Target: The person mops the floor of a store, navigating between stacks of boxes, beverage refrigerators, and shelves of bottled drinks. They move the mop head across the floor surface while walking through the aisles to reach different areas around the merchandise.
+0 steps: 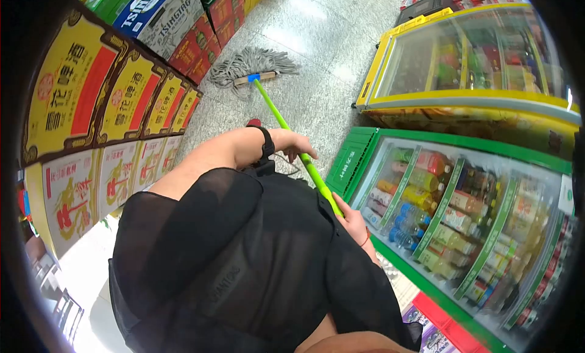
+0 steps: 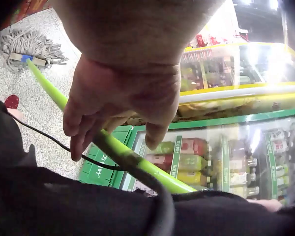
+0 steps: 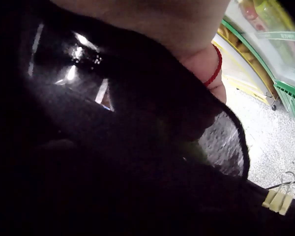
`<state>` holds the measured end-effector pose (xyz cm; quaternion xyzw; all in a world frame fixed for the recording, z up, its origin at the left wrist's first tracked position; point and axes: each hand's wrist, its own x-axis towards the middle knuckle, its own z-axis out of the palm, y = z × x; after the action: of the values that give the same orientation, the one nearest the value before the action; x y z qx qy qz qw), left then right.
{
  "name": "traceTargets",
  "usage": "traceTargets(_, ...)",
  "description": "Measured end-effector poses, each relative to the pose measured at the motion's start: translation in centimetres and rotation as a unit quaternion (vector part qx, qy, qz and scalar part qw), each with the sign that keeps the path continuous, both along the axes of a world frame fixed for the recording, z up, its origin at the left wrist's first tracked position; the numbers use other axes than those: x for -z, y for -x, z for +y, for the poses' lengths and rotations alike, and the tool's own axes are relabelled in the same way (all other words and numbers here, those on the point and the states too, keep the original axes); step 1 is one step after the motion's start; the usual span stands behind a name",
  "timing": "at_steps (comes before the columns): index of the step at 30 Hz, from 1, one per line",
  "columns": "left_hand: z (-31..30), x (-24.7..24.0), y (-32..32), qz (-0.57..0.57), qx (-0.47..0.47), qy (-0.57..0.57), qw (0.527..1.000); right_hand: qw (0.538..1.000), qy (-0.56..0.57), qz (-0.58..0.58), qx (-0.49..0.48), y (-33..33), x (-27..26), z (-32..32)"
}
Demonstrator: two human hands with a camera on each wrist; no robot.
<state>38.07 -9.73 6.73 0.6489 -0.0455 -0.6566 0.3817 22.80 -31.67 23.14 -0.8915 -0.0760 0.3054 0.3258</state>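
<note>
A mop with a grey string head [image 1: 265, 65] lies on the floor at the aisle's top, its green handle [image 1: 273, 109] slanting down toward the body. The left hand [image 1: 294, 143] is draped over the middle of the handle. In the left wrist view, that hand [image 2: 125, 96] has its fingers hanging loosely on one side of the green handle [image 2: 160, 178] and its thumb on the other. Lower down, the right hand [image 1: 353, 224] grips the handle near the body. A dark sleeve covers most of the right wrist view, where part of the right hand [image 3: 216, 91] shows.
Stacked beer cartons [image 1: 131, 100] line the left side. On the right stand a green-framed drinks cooler [image 1: 365, 152] and a yellow-framed freezer [image 1: 373, 79]. Speckled floor [image 1: 329, 67] runs between them. A black cable [image 2: 49, 137] hangs by the left hand.
</note>
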Motion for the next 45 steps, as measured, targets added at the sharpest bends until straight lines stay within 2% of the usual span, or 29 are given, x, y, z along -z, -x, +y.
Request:
traceTargets(2, 1.1, 1.2, -3.4, -0.008, 0.004, -0.002, 1.0, 1.0, 0.002, 0.004, 0.004, -3.1, 0.8, 1.8)
traceTargets(4, 2.7, 2.5, -7.2, -0.064, -0.042, -0.037, 0.996, 0.999, 0.023, 0.013, 0.024, -6.5, 1.5, 4.2)
traceTargets(5, 3.5, 2.9, -9.3, -0.088, -0.053, -0.042, 0.994, 0.999, -0.003, -0.005, 0.033, -8.4, 2.0, 5.5)
traceTargets(8, 6.3, 4.4, -16.0, -0.162, -0.105, -0.007, 0.981, 0.998, -0.026, -0.012, 0.064, -15.0, 3.7, 9.2)
traceTargets(10, 7.5, 5.5, -20.7, -0.213, -0.087, -0.018, 0.973, 0.995, -0.024, -0.089, 0.041, -19.5, 5.7, 11.5)
traceTargets(12, 9.0, 8.8, -25.7, -0.317, -0.238, -0.08, 0.915, 0.992, -0.044, -0.053, 0.104, -26.3, 6.9, 16.1)
traceTargets(13, 9.8, 9.0, -27.3, -0.317, -0.234, -0.08, 0.916, 0.991, -0.041, -0.044, 0.116, -28.2, 7.9, 17.6)
traceTargets(15, 11.8, 8.5, -29.4, -0.279, -0.299, -0.083, 0.908, 0.99, -0.043, -0.032, 0.133, -31.3, 10.0, 19.9)
traceTargets(16, 12.5, 7.9, -29.5, -0.28, -0.294, -0.087, 0.91, 0.99, -0.06, 0.0, 0.124, -32.5, 11.0, 21.1)
traceTargets(18, 14.0, 6.3, -28.6, -0.245, -0.424, -0.083, 0.868, 0.989, -0.086, 0.033, 0.117, -33.4, 11.5, 23.0)
traceTargets(19, 14.9, 5.1, -27.7, -0.249, -0.419, -0.088, 0.869, 0.989, -0.086, 0.075, 0.099, -33.7, 10.7, 24.0)
traceTargets(20, 15.7, 3.8, -26.5, -0.199, -0.456, -0.04, 0.867, 0.986, -0.086, 0.114, 0.081, -34.1, 9.7, 25.0)
traceTargets(21, 16.7, 2.8, -25.3, -0.148, -0.491, 0.008, 0.859, 0.967, -0.133, 0.207, 0.07, -34.3, 7.1, 26.2)
traceTargets(22, 17.7, 2.1, -24.0, -0.112, -0.487, 0.012, 0.866, 0.966, -0.141, 0.206, 0.074, -34.1, 7.4, 26.7)
traceTargets(23, 18.9, 1.6, -22.7, -0.075, -0.482, 0.016, 0.873, 0.945, -0.172, 0.272, 0.064, -33.7, 8.4, 27.1)
traceTargets(24, 20.3, 2.5, -21.3, -0.078, -0.475, 0.007, 0.876, 0.918, -0.205, 0.336, 0.052, -33.3, 9.4, 27.6)
traceTargets(25, 21.6, 4.7, -19.6, -0.122, -0.481, 0.013, 0.868, 0.903, -0.207, 0.375, 0.03, -33.2, 10.3, 28.0)
traceTargets(26, 22.9, 5.6, -18.0, -0.165, -0.485, 0.019, 0.858, 0.867, -0.229, 0.443, 0.0, -33.4, 10.4, 28.4)
traceTargets(28, 25.1, 2.3, -15.2, -0.085, -0.534, 0.03, 0.84, 0.873, -0.185, 0.446, -0.073, -33.5, 10.6, 29.4)
traceTargets(29, 26.1, -0.6, -14.2, -0.022, -0.528, 0.011, 0.849, 0.87, -0.199, 0.445, -0.068, -33.5, 11.1, 29.9)
traceTargets(31, 27.8, -2.0, -11.2, -0.012, -0.528, 0.006, 0.849, 0.901, -0.125, 0.406, -0.086, -33.8, 12.6, 30.8)
traceTargets(34, 30.1, -2.6, -6.4, 0.017, -0.539, 0.0, 0.842, 0.917, -0.08, 0.371, -0.125, -35.7, 14.1, 31.9)
traceTargets(36, 30.6, -5.0, -3.4, 0.036, -0.538, -0.011, 0.842, 0.918, -0.077, 0.367, -0.13, -36.9, 14.0, 32.5)
traceTargets(38, 31.4, -5.6, -0.3, 0.021, -0.535, -0.01, 0.844, 0.928, -0.056, 0.343, -0.131, -37.8, 15.0, 33.3)
traceTargets(39, 31.6, -7.0, 0.3, 0.007, -0.499, -0.052, 0.865, 0.923, -0.048, 0.353, -0.146, -38.3, 17.2, 33.9)
traceTargets(40, 31.7, -8.4, 0.6, -0.006, -0.462, -0.093, 0.882, 0.923, -0.053, 0.353, -0.146, -38.8, 16.9, 34.2)
traceTargets(42, 32.3, -7.1, 2.7, -0.05, -0.468, -0.07, 0.88, 0.927, -0.047, 0.316, -0.199, -40.0, 15.9, 34.9)
traceTargets(44, 32.4, -6.9, 2.6, -0.01, -0.571, 0.0, 0.821, 0.93, -0.061, 0.308, -0.194, -41.2, 15.6, 35.3)
traceTargets(45, 32.0, -8.3, 0.6, -0.044, -0.513, -0.06, 0.855, 0.924, -0.052, 0.325, -0.192, -41.9, 16.4, 35.7)
